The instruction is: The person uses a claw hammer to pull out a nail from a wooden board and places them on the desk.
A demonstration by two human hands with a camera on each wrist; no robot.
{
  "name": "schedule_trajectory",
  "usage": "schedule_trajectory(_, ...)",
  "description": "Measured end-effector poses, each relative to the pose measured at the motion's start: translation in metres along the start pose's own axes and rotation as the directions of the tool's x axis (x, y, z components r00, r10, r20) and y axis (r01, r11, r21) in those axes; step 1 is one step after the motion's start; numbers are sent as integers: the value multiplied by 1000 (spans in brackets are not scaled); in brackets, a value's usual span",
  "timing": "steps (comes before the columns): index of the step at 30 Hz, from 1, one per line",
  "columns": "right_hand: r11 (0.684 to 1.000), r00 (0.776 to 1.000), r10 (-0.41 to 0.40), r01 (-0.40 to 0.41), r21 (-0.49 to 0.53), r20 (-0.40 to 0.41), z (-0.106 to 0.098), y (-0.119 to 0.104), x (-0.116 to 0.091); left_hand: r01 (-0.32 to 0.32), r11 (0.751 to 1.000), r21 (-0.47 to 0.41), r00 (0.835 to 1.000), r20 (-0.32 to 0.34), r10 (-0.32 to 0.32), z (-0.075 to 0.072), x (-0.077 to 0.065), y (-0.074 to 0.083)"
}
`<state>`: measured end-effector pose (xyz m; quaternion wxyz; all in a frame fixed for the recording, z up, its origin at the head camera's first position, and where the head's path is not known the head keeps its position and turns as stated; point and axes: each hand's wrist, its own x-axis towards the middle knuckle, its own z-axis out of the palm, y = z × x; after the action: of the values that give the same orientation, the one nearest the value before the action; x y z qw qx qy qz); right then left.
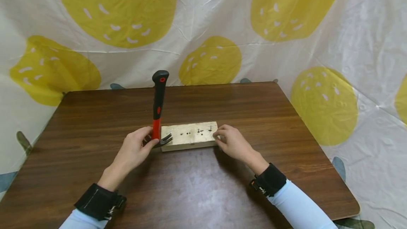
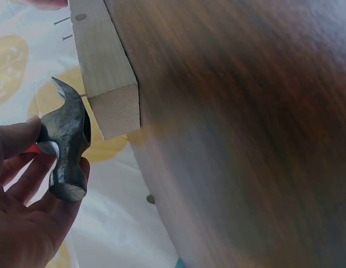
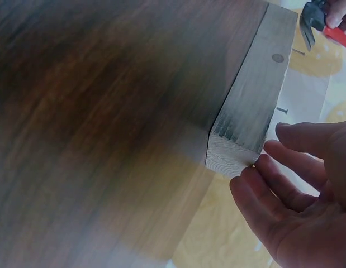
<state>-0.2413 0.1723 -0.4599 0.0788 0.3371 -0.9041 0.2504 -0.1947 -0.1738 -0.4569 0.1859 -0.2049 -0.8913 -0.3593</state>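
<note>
A claw hammer (image 1: 158, 96) with a black and red handle stands nearly upright at the left end of a pale wooden block (image 1: 189, 127). My left hand (image 1: 135, 147) grips it low, close to its metal head (image 2: 70, 131). The claw (image 1: 166, 139) lies over the block's left end, by a nail there. My right hand (image 1: 234, 143) is at the block's right end; in the right wrist view its loosely bent fingers (image 3: 262, 190) touch that end, while the thumb is held apart. Thin nails (image 1: 210, 128) stick up from the block near the right hand, beside several dark holes.
The block lies on a brown wood-grain table (image 1: 254, 109). A white cloth (image 1: 203, 20) with yellow fruit prints hangs behind the table and along its sides. Both wrists wear black bands (image 1: 270, 179).
</note>
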Motion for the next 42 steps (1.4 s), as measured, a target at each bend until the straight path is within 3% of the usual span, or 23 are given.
schedule_trajectory(14,1000,999,26,-26,5,18,-1,-2,-2,24,997,70,999,-24,-22,0,2,0)
schedule_trajectory(21,1000,999,25,-25,3,26,-1,-2,-3,61,995,83,998,-5,-61,0,7,1)
schedule_trajectory(42,1000,1000,20,-20,21,22,1,-2,-3,74,997,38,997,-21,-73,9,15,4)
